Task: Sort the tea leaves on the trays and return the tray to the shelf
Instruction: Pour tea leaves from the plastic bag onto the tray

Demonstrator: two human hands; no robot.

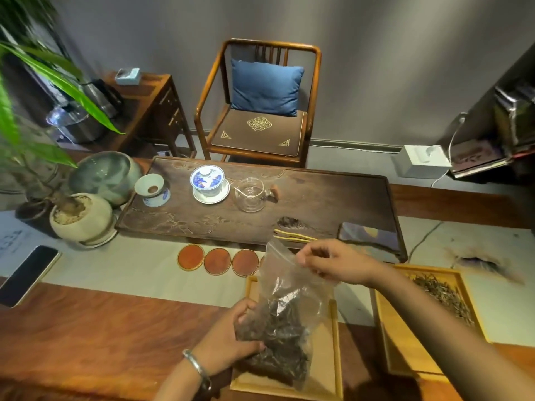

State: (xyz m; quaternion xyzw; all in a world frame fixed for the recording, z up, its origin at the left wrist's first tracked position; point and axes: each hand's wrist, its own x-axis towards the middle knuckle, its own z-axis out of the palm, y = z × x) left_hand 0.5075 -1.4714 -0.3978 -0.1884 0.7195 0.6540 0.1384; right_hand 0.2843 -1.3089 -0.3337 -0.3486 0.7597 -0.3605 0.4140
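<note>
Head view first — what are you holding, and why that way?

— My left hand (231, 334) cups the bottom of a clear plastic zip bag of dark dried tea leaves (285, 314), fingers curled round the heavy end, so the load stays over the pale wooden tray in front of me (327, 369). My right hand (333, 266) pinches the bag's top edge and lifts it, I'd say to keep the mouth up and leaves from spilling. So both grips are clamped on the bag.

— And the other leaves?

— A loose heap of paler dried tea leaves (443, 296) lies in a second, yellow wooden tray (402, 337) just beside the first, on my right, kept apart so the two kinds don't mix.

— Count things for me.

— Two trays, one bag. On the brown wooden worktop (101, 337) beyond: three round reddish coasters (217, 260) in full sight, with a fourth edge hidden behind the bag; one blue-and-white lidded cup (209, 180); one glass pitcher (250, 195); one black phone (27, 274).

— The shelf?

— I can't see one.
</note>
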